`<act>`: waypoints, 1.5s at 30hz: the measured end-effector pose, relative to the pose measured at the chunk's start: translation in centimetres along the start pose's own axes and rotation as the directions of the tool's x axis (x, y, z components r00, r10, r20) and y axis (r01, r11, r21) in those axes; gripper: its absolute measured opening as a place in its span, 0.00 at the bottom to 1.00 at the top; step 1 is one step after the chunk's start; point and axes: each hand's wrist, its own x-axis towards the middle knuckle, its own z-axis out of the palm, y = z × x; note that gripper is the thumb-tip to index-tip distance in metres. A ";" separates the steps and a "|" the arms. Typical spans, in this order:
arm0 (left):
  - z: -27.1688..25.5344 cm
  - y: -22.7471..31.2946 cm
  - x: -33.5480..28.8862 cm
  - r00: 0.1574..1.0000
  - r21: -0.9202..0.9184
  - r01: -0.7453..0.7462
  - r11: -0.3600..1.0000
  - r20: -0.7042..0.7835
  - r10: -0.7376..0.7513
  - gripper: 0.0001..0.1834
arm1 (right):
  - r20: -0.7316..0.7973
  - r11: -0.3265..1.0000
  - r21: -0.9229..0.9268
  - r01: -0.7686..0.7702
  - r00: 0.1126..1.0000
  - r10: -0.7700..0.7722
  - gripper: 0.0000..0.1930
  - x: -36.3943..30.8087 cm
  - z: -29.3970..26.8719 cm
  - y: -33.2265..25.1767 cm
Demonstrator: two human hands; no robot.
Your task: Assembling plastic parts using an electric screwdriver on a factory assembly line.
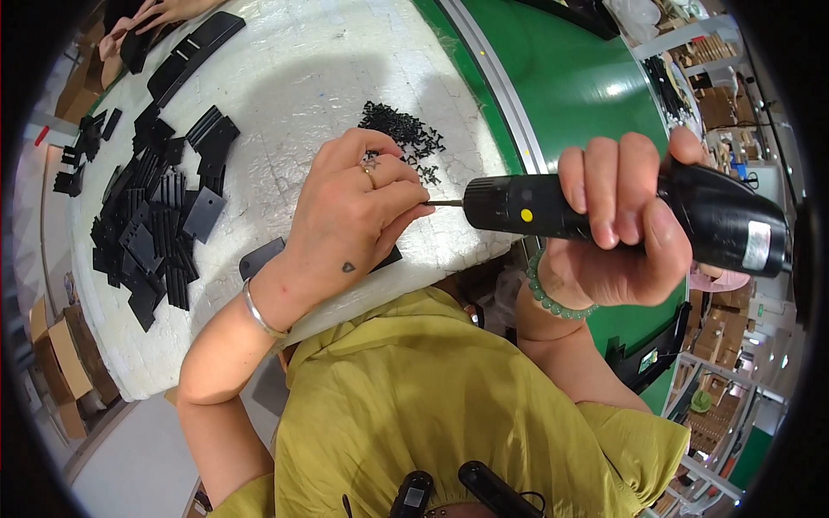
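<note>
My right hand (617, 220) is wrapped round a black electric screwdriver (527, 207), held level with its thin bit (446, 203) toward the left. At the bit's tip, the thumb and fingers of my left hand (354, 203) are pinched together; whatever they hold is hidden between the fingertips. Just beyond the left hand lies a loose heap of small black screws (401, 129). A flat black part (261, 257) lies beneath the left hand and wrist, which cover most of it.
On the white-covered table (285, 52), a pile of black plastic parts (160, 220) spreads at left. Farther off is a long black piece (194, 59), near another person's hand (164, 10). A green conveyor belt (579, 95) with a metal rail runs along the right. Cardboard boxes (65, 363) stand lower left.
</note>
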 end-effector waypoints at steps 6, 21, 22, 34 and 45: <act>-0.6 0.5 -1.7 0.992 -0.083 0.004 0.997 -0.126 -0.015 0.07 | 0.154 0.999 0.035 0.004 0.988 -0.010 0.21 -0.3 1.2 -0.1; -11.5 -5.8 -8.4 0.829 0.475 0.506 0.720 -0.039 -0.558 0.23 | 0.192 0.999 -0.033 -0.023 0.981 0.029 0.22 -0.6 4.1 2.5; -11.5 -6.3 -8.6 0.827 0.474 0.509 0.719 -0.038 -0.561 0.23 | 0.192 0.999 -0.022 -0.026 0.981 0.030 0.23 -0.7 4.2 2.6; -9.2 -1.0 -8.5 0.666 -0.423 0.709 0.564 0.139 -0.733 0.10 | 0.209 0.995 -0.064 -0.074 0.974 0.085 0.19 -0.5 3.5 2.4; -4.5 0.2 -9.6 0.752 -0.293 0.643 0.708 0.064 -0.656 0.08 | 0.194 0.990 -0.046 -0.134 0.971 0.140 0.19 -1.0 3.0 2.1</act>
